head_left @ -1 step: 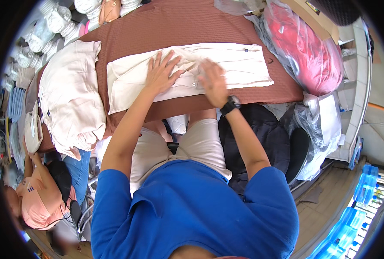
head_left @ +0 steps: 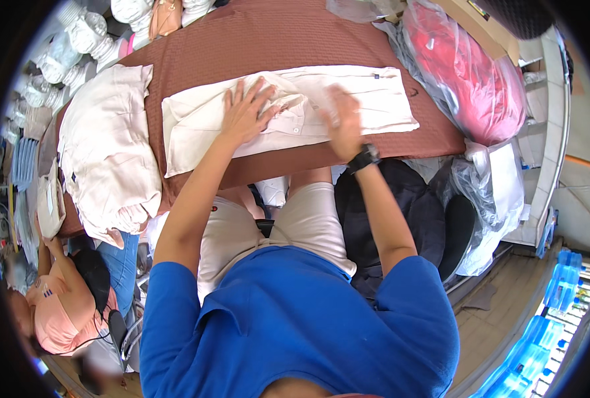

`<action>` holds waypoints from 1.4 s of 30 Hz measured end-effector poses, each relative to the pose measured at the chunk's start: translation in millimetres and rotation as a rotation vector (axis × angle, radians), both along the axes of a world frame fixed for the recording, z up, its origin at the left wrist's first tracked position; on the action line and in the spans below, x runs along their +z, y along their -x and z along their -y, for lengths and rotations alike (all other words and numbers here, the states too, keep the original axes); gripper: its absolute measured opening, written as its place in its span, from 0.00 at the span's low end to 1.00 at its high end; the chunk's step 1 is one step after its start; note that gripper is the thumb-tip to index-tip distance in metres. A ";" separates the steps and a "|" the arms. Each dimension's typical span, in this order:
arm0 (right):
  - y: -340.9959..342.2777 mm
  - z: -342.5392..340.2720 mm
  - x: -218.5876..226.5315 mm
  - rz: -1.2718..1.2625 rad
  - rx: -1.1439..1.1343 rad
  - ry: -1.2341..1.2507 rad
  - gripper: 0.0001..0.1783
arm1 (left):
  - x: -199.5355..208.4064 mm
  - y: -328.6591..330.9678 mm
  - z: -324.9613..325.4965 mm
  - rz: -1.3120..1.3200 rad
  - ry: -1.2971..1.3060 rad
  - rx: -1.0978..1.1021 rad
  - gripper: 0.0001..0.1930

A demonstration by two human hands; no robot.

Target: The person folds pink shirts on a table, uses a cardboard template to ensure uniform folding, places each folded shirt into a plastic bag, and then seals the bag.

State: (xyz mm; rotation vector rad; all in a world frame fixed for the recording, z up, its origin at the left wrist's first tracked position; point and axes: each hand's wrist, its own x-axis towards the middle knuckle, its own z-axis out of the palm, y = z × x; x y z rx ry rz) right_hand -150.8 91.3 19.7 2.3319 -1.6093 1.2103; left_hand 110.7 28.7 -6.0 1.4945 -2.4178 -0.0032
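A long cream garment (head_left: 361, 109) with a small button and a small dark tag lies folded lengthwise on a brown quilted cloth (head_left: 268, 46) over the table. My left hand (head_left: 247, 111) presses flat on its middle, fingers spread, with loose creases beside the fingertips. To the right, my right hand (head_left: 345, 126) is over the garment's front half, fingers stretched out and somewhat blurred; whether it touches the fabric I cannot tell. A black watch (head_left: 363, 158) is on that wrist. Neither hand grips anything.
A pile of cream garments (head_left: 109, 152) stands at the table's left end. Plastic-wrapped red goods (head_left: 464, 79) lie at the right, near a cardboard box (head_left: 484, 30). A black bag-like item (head_left: 391, 212) is below the table edge. Another person (head_left: 69, 298) sits at the lower left.
My right hand has moved a little to the right over the garment and turned more on edge. My left hand stays spread on the fabric, whose creases beside it have shifted slightly.
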 end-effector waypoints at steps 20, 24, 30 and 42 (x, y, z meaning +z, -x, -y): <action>233.3 60.9 -14.3 0.017 -0.657 -0.713 0.52 | 18.3 119.8 -0.6 -0.041 0.073 -0.253 0.35; 227.4 64.8 -11.9 -0.009 -0.780 -0.789 0.52 | 4.2 138.8 -3.4 -0.116 0.101 -0.321 0.33; 232.2 68.2 -1.8 -0.003 -0.769 -0.969 0.54 | -3.4 140.2 -10.7 -0.047 0.081 -0.304 0.32; 206.7 67.7 41.7 0.248 -0.241 -0.593 0.26 | 0.2 138.3 8.7 -0.100 -0.155 -0.331 0.34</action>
